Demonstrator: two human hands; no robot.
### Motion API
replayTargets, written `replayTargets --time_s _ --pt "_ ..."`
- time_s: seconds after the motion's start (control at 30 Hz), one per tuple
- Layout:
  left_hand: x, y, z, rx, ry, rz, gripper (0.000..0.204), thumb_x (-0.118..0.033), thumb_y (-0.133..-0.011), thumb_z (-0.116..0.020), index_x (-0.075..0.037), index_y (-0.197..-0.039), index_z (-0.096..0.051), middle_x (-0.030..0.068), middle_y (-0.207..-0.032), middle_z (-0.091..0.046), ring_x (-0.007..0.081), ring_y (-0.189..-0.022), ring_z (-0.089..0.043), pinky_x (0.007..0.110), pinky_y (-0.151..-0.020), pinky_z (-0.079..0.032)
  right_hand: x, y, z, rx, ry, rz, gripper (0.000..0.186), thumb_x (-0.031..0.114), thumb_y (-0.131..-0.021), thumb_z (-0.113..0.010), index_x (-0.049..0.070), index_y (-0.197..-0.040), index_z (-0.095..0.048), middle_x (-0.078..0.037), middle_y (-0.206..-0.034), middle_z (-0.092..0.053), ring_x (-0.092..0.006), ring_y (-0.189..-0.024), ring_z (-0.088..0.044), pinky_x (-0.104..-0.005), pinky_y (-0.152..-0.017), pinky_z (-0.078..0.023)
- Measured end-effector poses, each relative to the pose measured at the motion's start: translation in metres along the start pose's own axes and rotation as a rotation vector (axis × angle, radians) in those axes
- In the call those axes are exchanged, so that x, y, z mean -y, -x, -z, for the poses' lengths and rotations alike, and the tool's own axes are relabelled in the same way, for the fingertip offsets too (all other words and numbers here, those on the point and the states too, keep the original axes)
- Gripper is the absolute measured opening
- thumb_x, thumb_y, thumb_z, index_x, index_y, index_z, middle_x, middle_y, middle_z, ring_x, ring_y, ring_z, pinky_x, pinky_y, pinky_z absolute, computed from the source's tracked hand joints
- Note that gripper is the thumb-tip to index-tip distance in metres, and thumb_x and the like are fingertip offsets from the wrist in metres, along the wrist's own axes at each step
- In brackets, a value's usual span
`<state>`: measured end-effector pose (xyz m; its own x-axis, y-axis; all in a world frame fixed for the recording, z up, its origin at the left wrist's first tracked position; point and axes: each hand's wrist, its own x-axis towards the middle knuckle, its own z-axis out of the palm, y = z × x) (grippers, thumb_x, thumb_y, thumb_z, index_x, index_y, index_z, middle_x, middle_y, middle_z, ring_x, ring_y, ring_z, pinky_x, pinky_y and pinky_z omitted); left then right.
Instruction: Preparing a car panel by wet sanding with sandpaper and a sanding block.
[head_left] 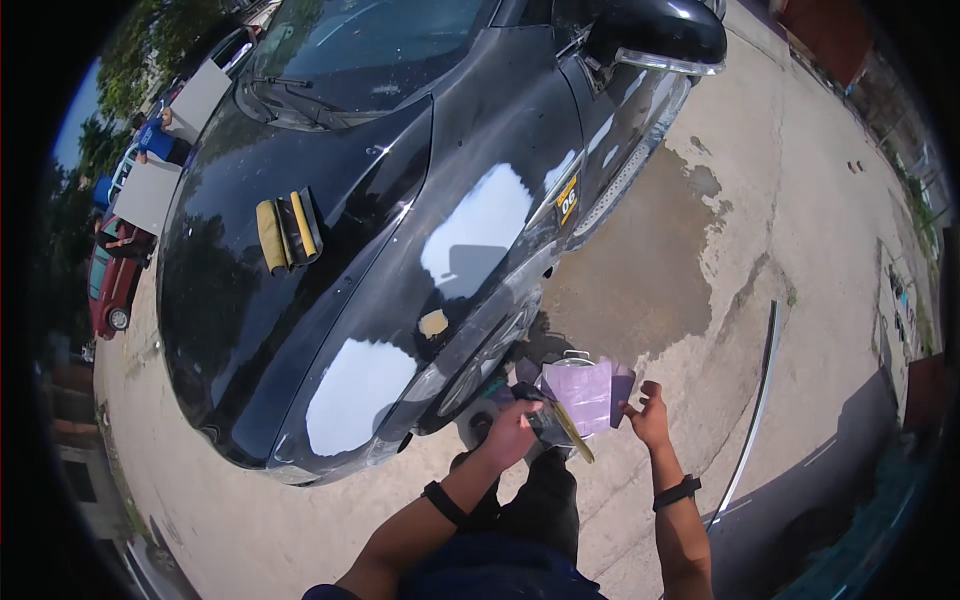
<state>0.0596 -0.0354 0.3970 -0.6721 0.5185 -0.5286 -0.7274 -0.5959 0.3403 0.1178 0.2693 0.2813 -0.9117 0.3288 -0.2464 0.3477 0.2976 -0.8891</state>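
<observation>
My left hand is closed around a dark-handled spreader with a yellowish blade that slants down to the right. Just above the blade is a purple flat sheet, with a metal can behind it. My right hand hovers at the sheet's right edge with its fingers spread; I cannot tell whether it touches it. Both wrists wear dark bands. In front of me is a black car with white filler patches on its fender.
Two yellow-and-black sanding blocks lie on the hood. A small beige lump sits on the fender. A long chrome trim strip lies on the concrete at the right, beside a wet patch. A red car is parked far left.
</observation>
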Motion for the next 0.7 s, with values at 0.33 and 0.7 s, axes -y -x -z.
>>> replayTargets --time_s 0.33,0.7 --pt "-0.125 0.113 0.024 -0.04 -0.064 -0.106 0.027 -0.007 -0.099 -0.064 -0.004 -0.126 -0.065 0.0063 -0.123 -0.07 0.019 -0.119 -0.064 0.036 -0.106 -0.047 0.245 0.015 -0.107 0.346 -0.017 0.183 0.031 -0.001 -0.094 -0.067 0.004 -0.124 -0.059 -0.005 -0.107 -0.07 -0.0143 -0.099 -0.068 -0.0309 -0.087 -0.054" --pt "-0.277 0.243 0.091 0.021 0.236 -0.683 0.03 -0.006 -0.102 -0.055 0.002 -0.131 -0.062 0.0131 -0.128 -0.07 0.0264 -0.119 -0.067 0.043 -0.11 -0.048 0.516 -0.007 -0.27 0.395 0.347 0.649 0.028 0.013 -0.096 -0.073 0.0 -0.119 -0.063 -0.012 -0.109 -0.074 -0.0201 -0.094 -0.072 -0.0323 -0.079 -0.057"
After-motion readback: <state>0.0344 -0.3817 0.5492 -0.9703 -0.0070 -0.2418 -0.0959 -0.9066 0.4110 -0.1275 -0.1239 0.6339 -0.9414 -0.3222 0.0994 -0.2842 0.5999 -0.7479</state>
